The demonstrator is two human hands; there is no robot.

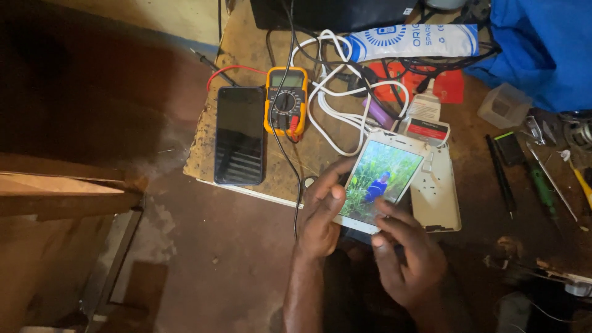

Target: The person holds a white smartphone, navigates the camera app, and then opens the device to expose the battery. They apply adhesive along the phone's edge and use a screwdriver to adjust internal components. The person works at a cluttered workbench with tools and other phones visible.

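Both hands meet at a white phone (383, 180) held tilted above the near edge of the bench (246, 46) — its screen is lit with a picture of a figure in blue among green plants. Left hand (320, 213) grasps the phone's left edge, thumb lying across the lower corner of the screen. Right hand (410, 253) cups the bottom right corner, fingers curled loosely, forefinger tip touching the glass. Just right of the phone, partly under it, lies a white back cover (438, 194), inner side up. To the left on the bench rests a dark phone (240, 135), screen off, and beside it a yellow multimeter (286, 100) with a black lead trailing toward the left wrist. White cables (333, 117) loop behind — tangled with black ones. Further right lie a black pen (501, 176) and a green screwdriver (542, 188).
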